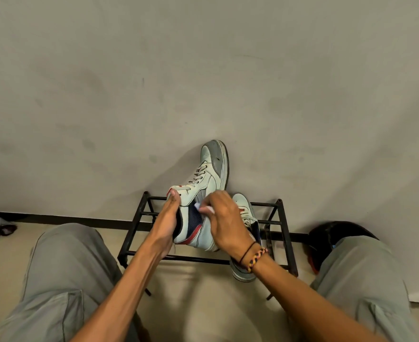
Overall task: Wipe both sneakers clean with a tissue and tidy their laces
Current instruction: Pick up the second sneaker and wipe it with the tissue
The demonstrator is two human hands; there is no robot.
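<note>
The left hand (169, 218) grips the raised sneaker (201, 193) at its heel and collar, thumb up along the ankle opening, the other fingers curled out of sight behind the shoe. It holds the shoe up in front of the black metal rack (281, 218). The sneaker's long axis runs up and away from that hand, heel low at the palm, grey toe cap high against the wall (203, 70), with its outer side panel turned to the right.

Just right of that panel the right hand (225, 223) meets it, fingers bunched and pinching a small white tissue (204, 208) against the dark mesh. The wiping surface lies straight ahead of these fingertips, so I judge this hand nearer the work and the stroke likely to run along the shoe's length.

Right of the raised shoe and partly hidden by the right wrist, the second sneaker (244, 211) rests on the rack, toe toward the wall; its laces look untied.

Count: two sneakers, one tissue, one rack, two hands. Wiping of the first shoe seems under way; the second waits.
</note>
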